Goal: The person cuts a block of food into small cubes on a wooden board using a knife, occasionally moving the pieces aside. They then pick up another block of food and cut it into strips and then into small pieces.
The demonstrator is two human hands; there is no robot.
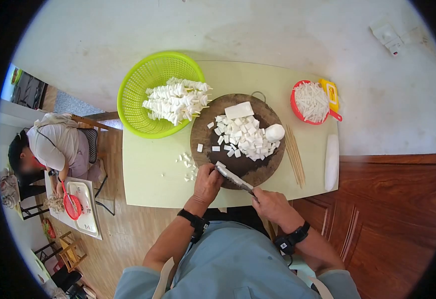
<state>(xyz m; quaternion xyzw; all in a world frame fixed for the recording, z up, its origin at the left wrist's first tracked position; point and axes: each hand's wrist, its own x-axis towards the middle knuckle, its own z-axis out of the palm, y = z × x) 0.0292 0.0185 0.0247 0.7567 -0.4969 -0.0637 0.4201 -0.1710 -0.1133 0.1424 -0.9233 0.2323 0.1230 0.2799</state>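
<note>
Wooden and round, the cutting board serves as the landmark on a pale green table. At its near edge a knife is held by the right hand, which is clenched around the handle, the blade lying flat and pointing toward the board's left side. The left hand is pressed onto the board's near edge, fingers curled down beside the blade; what lies under them cannot be told. On the far half of the board a heap of white cubes is piled, with a flat white slab behind it and a rounded white lump at its right. A few stray cubes are scattered on the table just left of the board. Left of and behind the board a lime green basket is set, filled with white pieces on skewers. Bare wooden skewers lie just right of the board, a long white root farther right, and a red strainer of white strips at the far right. Well to the left of the board, another person is seated at a separate small table.
</note>
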